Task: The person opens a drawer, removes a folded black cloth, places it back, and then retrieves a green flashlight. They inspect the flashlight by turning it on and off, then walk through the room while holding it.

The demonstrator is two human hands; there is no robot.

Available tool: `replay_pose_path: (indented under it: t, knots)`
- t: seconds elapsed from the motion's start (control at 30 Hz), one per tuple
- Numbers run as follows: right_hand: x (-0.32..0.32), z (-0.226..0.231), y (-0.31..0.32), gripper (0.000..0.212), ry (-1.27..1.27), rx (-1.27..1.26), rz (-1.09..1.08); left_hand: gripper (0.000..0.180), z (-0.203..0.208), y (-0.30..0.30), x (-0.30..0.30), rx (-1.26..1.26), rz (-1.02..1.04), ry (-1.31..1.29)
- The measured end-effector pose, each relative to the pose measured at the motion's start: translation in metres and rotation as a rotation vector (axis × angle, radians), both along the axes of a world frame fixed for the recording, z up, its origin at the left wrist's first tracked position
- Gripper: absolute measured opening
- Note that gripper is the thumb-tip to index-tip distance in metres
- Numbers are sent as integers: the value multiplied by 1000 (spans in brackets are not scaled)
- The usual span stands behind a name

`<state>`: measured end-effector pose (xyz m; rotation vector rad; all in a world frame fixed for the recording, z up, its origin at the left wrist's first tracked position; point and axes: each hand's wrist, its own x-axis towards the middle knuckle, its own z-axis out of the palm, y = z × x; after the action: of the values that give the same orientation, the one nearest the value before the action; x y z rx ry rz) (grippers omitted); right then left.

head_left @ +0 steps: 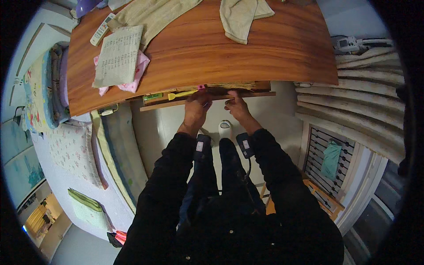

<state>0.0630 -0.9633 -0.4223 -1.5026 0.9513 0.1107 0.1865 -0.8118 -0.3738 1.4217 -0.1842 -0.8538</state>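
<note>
A shallow drawer [165, 104] is pulled out beneath the front edge of a brown wooden table. My left hand [197, 109] reaches over the drawer's front edge, its fingertips in shadow among the contents. Beside it lie a yellow flat-ended tool [181, 94] and a small pink object [201, 87]; a green packet [153, 96] is farther left. My right hand [239, 108] is at the same edge, to the right, fingers apart and partly bent, with nothing visible in them. What the left fingers hold, if anything, cannot be made out.
On the wooden table [198, 48] are a white remote [102, 30], a written sheet [119, 56] over a pink cloth [140, 70], and beige towels [240, 20]. A bed with pillows [73, 152] stands left. A curtain [349, 97] hangs right.
</note>
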Motion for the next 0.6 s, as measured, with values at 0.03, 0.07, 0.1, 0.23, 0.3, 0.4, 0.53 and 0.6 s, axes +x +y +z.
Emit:
replay_pose_path:
  t: [0.03,0.07,0.1,0.23,0.3,0.4,0.53,0.6]
  knots:
    - [0,3,0,49,60,99,-47,28,2,-3,-5,-103,114,285]
    - [0,8,1,47,48,93,-13,30,5,-5,-8,-226,234,618]
    - [0,14,0,46,85,80,10,33,8,-6,-8,-248,198,642]
    - [5,46,4,33,26,273,-29,35,22,-9,-11,-181,126,608]
    - [10,59,6,27,-94,471,-68,36,25,-16,-9,-229,82,679]
    - [21,68,10,23,-166,606,-132,45,27,-26,-3,-224,-146,553]
    - [36,67,14,13,-75,593,-223,33,30,-9,8,11,-365,-33]
    - [44,66,18,10,-59,563,-227,27,31,-2,8,80,-88,271]
